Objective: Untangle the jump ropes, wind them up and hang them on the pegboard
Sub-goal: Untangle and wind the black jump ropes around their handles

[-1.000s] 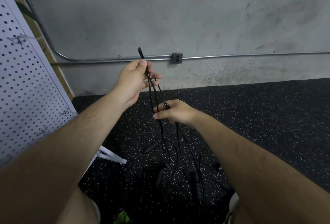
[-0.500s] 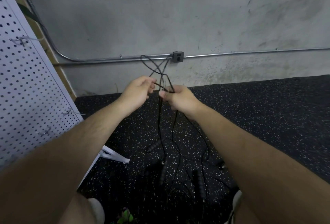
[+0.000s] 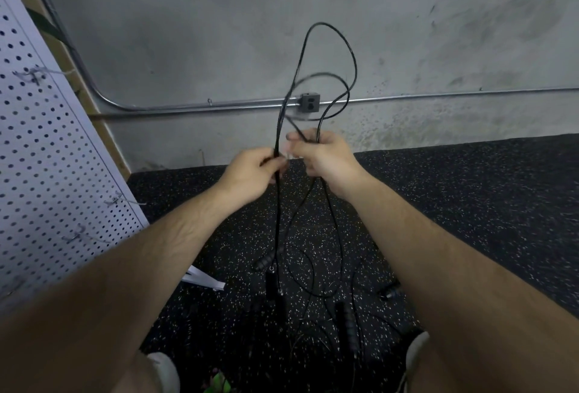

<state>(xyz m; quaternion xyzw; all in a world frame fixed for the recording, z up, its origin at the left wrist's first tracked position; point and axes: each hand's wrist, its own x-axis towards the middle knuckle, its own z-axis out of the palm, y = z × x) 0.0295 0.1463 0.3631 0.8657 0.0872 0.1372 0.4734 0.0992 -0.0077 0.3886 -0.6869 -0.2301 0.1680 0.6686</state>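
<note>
Thin black jump ropes (image 3: 353, 57) rise in two loops above my hands and hang down to the floor. My left hand (image 3: 250, 171) pinches a straight strand that drops to a black handle (image 3: 272, 283). My right hand (image 3: 326, 157), just right of it and slightly higher, grips the strands at the base of the loops. More black handles (image 3: 344, 320) and tangled rope lie on the dark speckled floor between my arms. The white pegboard (image 3: 47, 173) stands at the left with wire hooks (image 3: 125, 201) sticking out.
A grey concrete wall is straight ahead, with a metal conduit and an outlet box (image 3: 310, 103) behind the loops. The pegboard's white foot (image 3: 203, 281) sticks out onto the floor. My knees show at the bottom edge.
The loops above my hands have grown taller and wider. My right hand rose from below my left hand to beside it, and both hands now sit close together.
</note>
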